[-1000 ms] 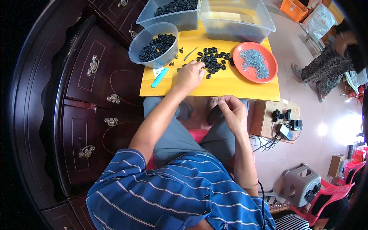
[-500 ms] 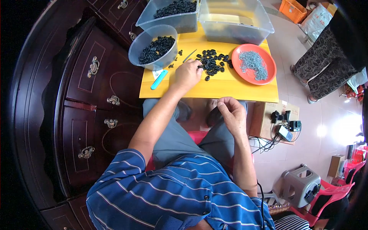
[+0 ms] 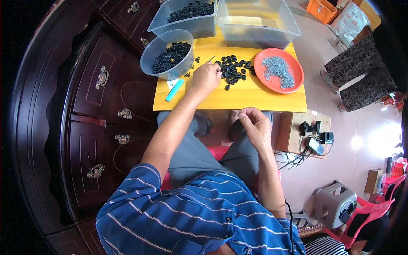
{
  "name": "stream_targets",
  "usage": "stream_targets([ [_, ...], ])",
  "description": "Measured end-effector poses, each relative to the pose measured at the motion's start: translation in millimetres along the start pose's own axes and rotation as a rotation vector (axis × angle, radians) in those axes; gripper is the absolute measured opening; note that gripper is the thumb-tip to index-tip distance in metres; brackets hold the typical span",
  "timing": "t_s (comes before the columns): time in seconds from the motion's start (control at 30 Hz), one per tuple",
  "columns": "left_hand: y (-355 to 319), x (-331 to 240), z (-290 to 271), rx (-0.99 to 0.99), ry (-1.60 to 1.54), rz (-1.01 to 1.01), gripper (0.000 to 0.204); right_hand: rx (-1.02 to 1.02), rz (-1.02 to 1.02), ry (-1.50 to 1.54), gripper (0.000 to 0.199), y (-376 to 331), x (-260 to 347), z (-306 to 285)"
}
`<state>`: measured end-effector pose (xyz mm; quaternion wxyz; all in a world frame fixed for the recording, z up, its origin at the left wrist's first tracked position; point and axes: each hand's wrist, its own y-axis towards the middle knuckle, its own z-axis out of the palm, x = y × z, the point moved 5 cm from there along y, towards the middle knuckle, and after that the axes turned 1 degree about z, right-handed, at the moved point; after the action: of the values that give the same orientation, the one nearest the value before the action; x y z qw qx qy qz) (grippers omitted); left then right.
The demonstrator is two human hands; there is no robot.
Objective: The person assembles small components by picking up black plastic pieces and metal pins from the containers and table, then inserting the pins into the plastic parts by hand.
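Observation:
My left hand (image 3: pixel 206 78) rests over the yellow table beside a pile of small black oval rings (image 3: pixel 234 69). Its fingers are curled in, and what they hold, if anything, is hidden. A thin dark rod (image 3: pixel 211 59) sticks out just past its knuckles. Over my lap, in front of the table edge, my right hand (image 3: pixel 258 127) is closed in a pinch; anything between thumb and finger is too small to make out. To the left of my left hand lie a turquoise-handled tool (image 3: pixel 174 90) and a few small black pieces (image 3: pixel 188 75).
A round clear tub (image 3: pixel 166 55) and a rectangular clear bin (image 3: pixel 189 19) hold black parts. Another clear bin (image 3: pixel 257 25) stands behind the rings. An orange-red plate (image 3: pixel 279 88) carries small silvery metal pieces. Dark drawers (image 3: pixel 89 127) flank my left; a person's legs (image 3: pixel 361 72) are at right.
My left hand has drawn slightly back and left of the rings, its fingers curling inward and covering more of the rod. My right hand keeps its pinch. The person at right has shifted their legs.

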<state>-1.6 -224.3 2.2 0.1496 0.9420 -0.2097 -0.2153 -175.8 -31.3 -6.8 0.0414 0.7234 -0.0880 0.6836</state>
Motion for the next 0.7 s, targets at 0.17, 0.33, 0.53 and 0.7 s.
stream_targets([
  [0.17,10.9,3.5,5.5,0.039,0.026,-0.014,0.007,0.001,-0.004,-0.01,0.014,1.5,-2.7,-1.0],
  [0.33,15.0,5.6,2.9,0.022,0.006,0.021,0.006,-0.002,-0.022,0.013,0.015,1.7,-3.0,0.6],
  [0.53,-2.4,-35.7,-11.6,0.114,-0.458,-0.037,0.006,-0.074,0.002,0.056,0.016,3.6,-5.7,-5.3],
  [0.7,-27.4,-92.5,-20.1,0.35,-0.724,-0.04,0.007,-0.191,-0.067,0.285,0.019,10.1,-1.4,-13.3],
])
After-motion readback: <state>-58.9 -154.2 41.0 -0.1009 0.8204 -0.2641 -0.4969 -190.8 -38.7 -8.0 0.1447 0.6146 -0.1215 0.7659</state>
